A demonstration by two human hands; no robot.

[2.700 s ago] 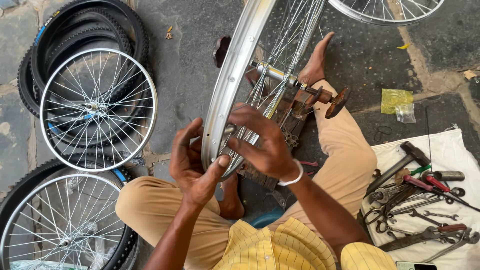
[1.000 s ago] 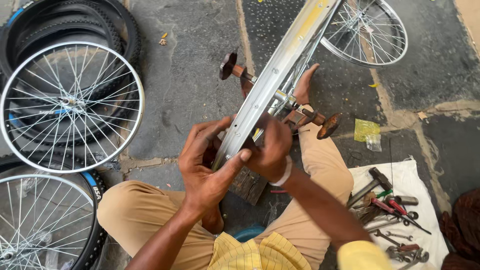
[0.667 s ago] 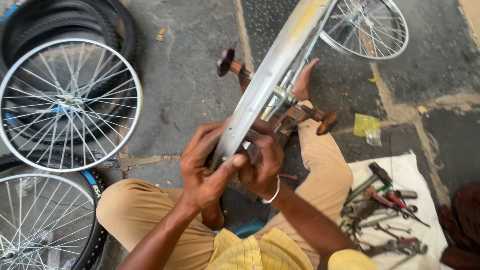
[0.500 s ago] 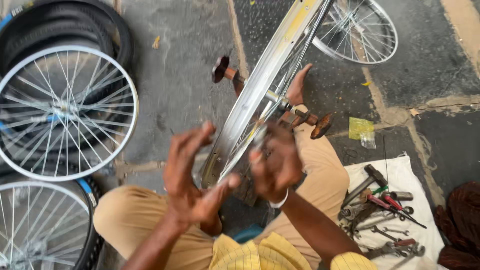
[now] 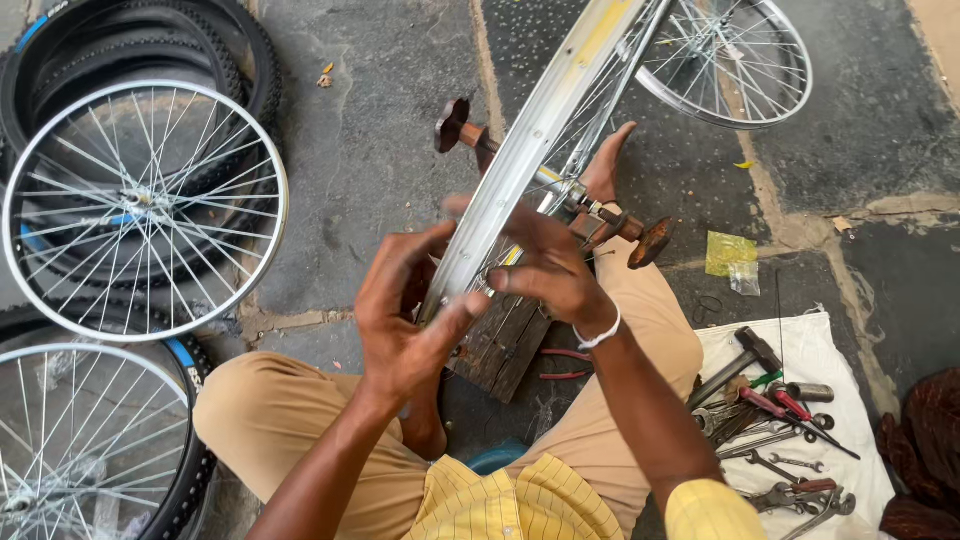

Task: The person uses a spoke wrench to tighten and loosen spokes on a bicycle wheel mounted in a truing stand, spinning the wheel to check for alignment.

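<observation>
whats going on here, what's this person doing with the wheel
A person sits cross-legged on stone paving with a spoked bicycle wheel standing on edge in a wooden stand between their knees. The left hand and right hand are both on the silver rim near its lower end. Hand tools lie on a white cloth to the right. More spoked wheels and black tyres lie on the ground to the left.
</observation>
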